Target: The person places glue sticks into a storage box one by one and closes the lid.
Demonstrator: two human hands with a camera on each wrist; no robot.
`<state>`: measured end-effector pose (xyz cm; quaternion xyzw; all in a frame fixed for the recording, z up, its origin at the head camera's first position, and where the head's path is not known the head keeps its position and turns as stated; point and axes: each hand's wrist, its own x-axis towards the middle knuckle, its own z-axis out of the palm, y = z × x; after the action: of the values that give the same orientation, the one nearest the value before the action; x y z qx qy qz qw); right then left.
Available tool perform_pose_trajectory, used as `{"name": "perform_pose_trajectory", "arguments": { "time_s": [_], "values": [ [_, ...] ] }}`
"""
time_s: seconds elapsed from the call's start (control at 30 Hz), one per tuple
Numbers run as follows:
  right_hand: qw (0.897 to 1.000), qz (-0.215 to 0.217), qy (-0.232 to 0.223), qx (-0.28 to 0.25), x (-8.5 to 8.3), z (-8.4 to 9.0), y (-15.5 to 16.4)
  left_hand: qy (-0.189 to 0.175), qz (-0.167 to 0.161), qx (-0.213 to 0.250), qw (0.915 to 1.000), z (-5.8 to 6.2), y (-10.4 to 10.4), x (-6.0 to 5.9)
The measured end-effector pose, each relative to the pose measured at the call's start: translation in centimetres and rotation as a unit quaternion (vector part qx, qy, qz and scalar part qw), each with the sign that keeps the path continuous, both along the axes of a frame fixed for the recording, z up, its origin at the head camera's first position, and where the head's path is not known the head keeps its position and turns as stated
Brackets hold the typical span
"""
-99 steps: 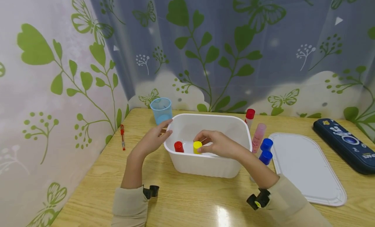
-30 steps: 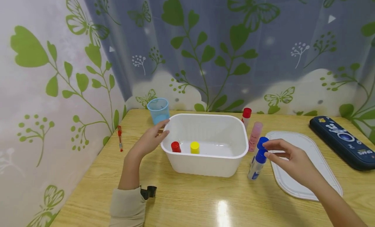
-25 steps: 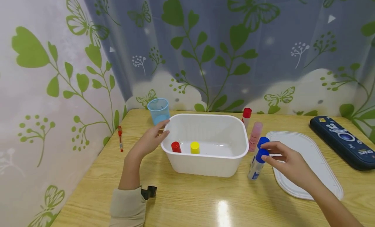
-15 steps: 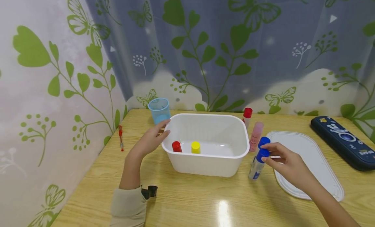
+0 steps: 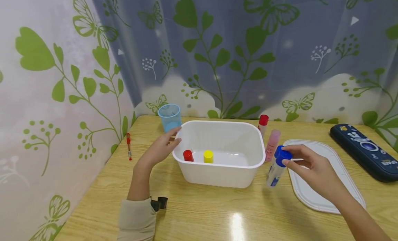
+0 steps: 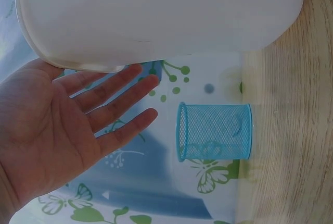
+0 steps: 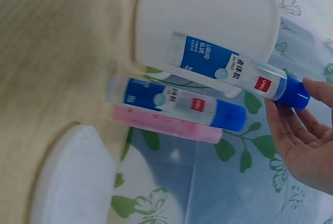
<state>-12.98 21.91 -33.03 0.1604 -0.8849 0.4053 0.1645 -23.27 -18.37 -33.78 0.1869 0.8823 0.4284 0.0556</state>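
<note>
In the head view my left hand [image 5: 157, 151] touches the left rim of a white plastic bin [image 5: 217, 175]. Its fingers stretch out straight along the outside in the left wrist view. At the bin's right, my right hand [image 5: 320, 172] pinches the blue cap of a clear liquid glue bottle [image 7: 223, 70], tilted slightly and raised above the tabletop. A second liquid glue bottle [image 7: 171, 101] with a blue cap stands just behind it, beside a pink bottle [image 5: 272, 146]. Inside the bin show a red cap [image 5: 188, 155] and a yellow cap [image 5: 208, 156]; what lies under them is hidden.
A red-capped bottle [image 5: 263, 122] stands behind the bin's right corner. To the right lie a white lid [image 5: 323, 179] and a dark blue pencil case [image 5: 363, 151]. A blue mesh cup [image 5: 170, 118] and a red pen [image 5: 129, 146] are on the left.
My right hand has moved from the yellow cap in the bin to the blue-capped glue bottles, taken one by its cap and lifted it slightly. The left hand stays at the rim.
</note>
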Motion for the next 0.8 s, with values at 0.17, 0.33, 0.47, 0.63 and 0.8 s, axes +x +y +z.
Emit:
{"name": "perform_pose_trajectory", "arguments": {
  "time_s": [0.17, 0.33, 0.47, 0.63, 0.8],
  "values": [
    [0.999, 0.005, 0.033, -0.017, 0.2, 1.9, -0.2, -0.001, 0.000, 0.000, 1.0000, 0.1, 0.0, 0.0],
    [0.998, 0.017, 0.053, -0.040, 0.0, 3.5, -0.3, 0.000, -0.004, 0.000, 1.0000, 0.1, 0.0, -0.1],
    [0.997, 0.011, 0.065, -0.038, -0.2, 4.8, -0.5, -0.004, -0.002, 0.001, 1.0000, 0.7, 0.3, 0.3],
    [0.997, 0.002, 0.067, -0.031, -0.5, 6.5, -0.9, -0.007, -0.003, 0.002, 1.0000, 2.4, 0.9, 1.7],
    [0.996, 0.016, 0.071, -0.044, -1.2, 7.8, -1.8, 0.002, -0.007, -0.003, 1.0000, 1.0, 0.4, 0.7]
  ]
}}
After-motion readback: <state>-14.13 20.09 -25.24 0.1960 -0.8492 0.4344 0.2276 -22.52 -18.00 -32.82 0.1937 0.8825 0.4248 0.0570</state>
